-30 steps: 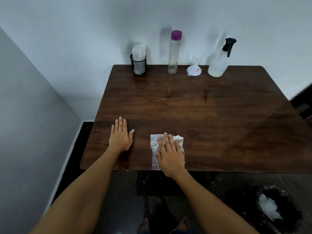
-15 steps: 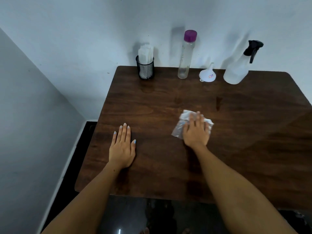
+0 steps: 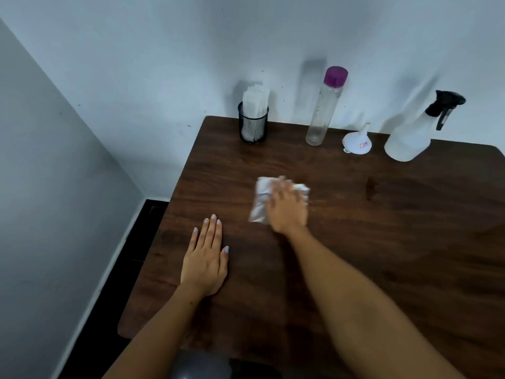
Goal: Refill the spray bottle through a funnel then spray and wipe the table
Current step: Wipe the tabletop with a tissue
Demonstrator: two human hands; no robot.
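My right hand [image 3: 288,207] lies flat on a crumpled white tissue [image 3: 261,199] and presses it onto the dark wooden table [image 3: 382,242], a little left of the middle; the hand is motion-blurred. Flat on the table nearer the front left rests my left hand [image 3: 206,258], fingers straight and together, holding nothing. Along the back edge by the wall stand the white spray bottle [image 3: 410,138] with a black trigger head, a small white funnel [image 3: 356,142] lying mouth down, and a tall clear bottle [image 3: 323,110] with a purple cap.
A black mesh cup [image 3: 252,127] holding white folded tissues stands at the back left corner. White walls close in behind and to the left. A wet streak [image 3: 370,187] marks the table right of the tissue. Dark floor shows left of the table.
My right hand has slid the tissue from the table's front edge away from me toward the middle, then slightly left. The left hand has stayed flat in place. The view shifted left.
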